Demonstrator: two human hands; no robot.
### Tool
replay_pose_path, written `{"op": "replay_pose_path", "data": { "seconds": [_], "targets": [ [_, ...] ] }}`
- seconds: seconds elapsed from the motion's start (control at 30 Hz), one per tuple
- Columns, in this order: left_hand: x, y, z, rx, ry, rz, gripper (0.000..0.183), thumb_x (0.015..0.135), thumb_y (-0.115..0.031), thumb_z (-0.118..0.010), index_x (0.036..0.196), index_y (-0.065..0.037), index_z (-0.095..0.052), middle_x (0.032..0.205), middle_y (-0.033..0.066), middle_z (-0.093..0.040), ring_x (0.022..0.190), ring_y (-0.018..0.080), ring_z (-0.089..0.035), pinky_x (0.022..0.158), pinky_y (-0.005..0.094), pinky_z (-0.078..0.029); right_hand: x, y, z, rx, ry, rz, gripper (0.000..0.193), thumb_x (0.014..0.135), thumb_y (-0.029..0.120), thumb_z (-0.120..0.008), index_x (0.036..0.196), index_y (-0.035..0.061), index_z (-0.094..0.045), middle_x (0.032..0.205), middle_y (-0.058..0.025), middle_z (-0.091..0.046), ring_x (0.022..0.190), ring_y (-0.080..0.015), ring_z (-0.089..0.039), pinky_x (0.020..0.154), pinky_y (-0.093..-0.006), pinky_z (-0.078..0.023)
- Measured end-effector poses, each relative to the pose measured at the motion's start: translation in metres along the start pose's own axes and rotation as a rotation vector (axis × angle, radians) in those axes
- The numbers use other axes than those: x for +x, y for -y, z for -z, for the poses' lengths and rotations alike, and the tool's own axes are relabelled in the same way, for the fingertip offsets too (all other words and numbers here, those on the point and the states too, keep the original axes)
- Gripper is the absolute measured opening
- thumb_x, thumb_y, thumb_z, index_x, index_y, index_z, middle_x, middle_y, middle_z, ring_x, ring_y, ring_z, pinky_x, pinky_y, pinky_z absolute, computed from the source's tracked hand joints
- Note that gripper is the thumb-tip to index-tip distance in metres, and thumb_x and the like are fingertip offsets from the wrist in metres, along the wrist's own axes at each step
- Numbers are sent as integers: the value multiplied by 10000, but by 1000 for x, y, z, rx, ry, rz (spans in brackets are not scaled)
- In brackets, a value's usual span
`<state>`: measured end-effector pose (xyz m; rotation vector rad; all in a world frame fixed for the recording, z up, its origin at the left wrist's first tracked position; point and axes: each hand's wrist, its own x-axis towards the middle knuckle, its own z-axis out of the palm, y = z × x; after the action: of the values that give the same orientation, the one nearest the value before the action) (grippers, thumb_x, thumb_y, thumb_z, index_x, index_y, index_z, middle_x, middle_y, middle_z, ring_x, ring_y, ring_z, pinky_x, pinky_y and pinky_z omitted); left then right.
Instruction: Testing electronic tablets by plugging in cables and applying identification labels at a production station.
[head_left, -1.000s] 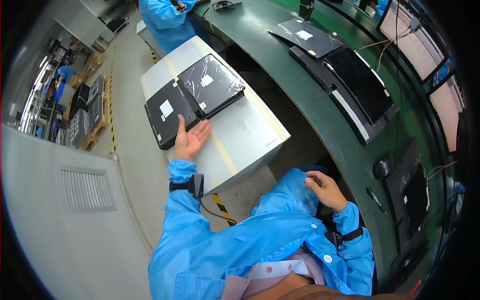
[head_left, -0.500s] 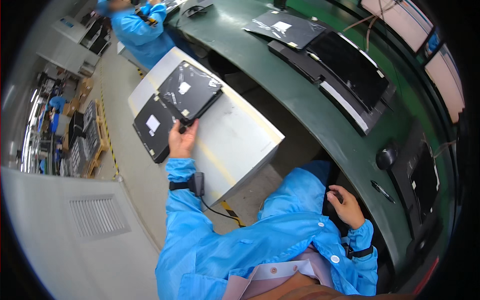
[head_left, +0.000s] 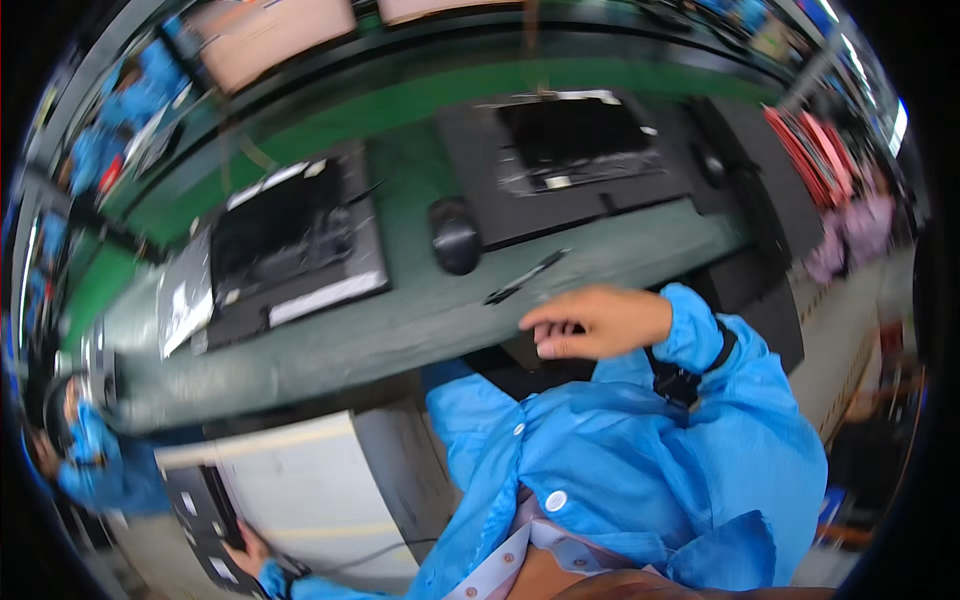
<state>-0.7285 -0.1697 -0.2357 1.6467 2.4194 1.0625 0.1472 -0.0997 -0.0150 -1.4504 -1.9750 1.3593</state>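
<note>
At the lower left, my left hand (head_left: 254, 556) is at the edge of a black flat panel (head_left: 200, 497), its fingers closed about the rim, though the picture is blurred there. A second black panel (head_left: 222, 567) with a white label lies beside it. Both rest on a white cabinet-like box (head_left: 300, 480) with yellowish tape strips. Over the front edge of the green bench (head_left: 400, 345), my right hand (head_left: 598, 322) hangs with loosely bent fingers, thumb apart, holding nothing. Closest to it is a black pen (head_left: 527, 277) lying on the bench.
A black mouse (head_left: 455, 235) sits between two dark screen panels, one at left (head_left: 280, 235), one at right (head_left: 575, 130), each on black padding. Red folders (head_left: 812, 155) stand at the far right. A co-worker in a blue sleeve (head_left: 95, 440) is at the left edge.
The view has swung right, bringing the bench to the middle and the box to the lower left. My right hand has risen over the bench edge; my left stays by the panels.
</note>
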Motion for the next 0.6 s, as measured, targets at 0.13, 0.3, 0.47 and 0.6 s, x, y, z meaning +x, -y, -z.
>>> {"op": "replay_pose_path", "data": {
  "seconds": [0.13,0.3,0.47,0.6],
  "targets": [
    [28,-56,-25,-1525,181,705,734,868,-299,-748,1482,-75,-414,1208,229,-667,998,338,-686,809,402,-591,-56,-34,77,-326,-719,63,367,938,252,-706,1237,46,-654,1131,-130,-696,1030,-247,-677,900,-381,-538],
    [-4,-245,-89,-1740,603,539,434,1035,-278,-544,1351,19,-558,1084,114,-667,922,188,-633,764,303,-545,-200,-110,148,-1451,-1220,-873,778,822,365,-782,1461,70,-451,1408,-172,-548,1329,-360,-493,1071,-546,-397],
    [-58,-439,-126,-1297,712,323,397,1062,-273,-513,1297,45,-550,974,87,-650,879,169,-631,796,326,-541,-281,-178,141,-1162,-1201,-1016,764,838,310,-788,1479,74,-446,1402,-223,-553,1251,-400,-567,1030,-463,-487],
    [-69,-524,-126,-981,999,7,305,1021,-127,-574,1278,38,-566,963,92,-670,883,175,-662,843,315,-538,-297,-165,135,-1325,-1384,-675,472,882,156,-731,1325,44,-610,1243,-178,-668,1123,-361,-641,961,-438,-490]
  ]
}}
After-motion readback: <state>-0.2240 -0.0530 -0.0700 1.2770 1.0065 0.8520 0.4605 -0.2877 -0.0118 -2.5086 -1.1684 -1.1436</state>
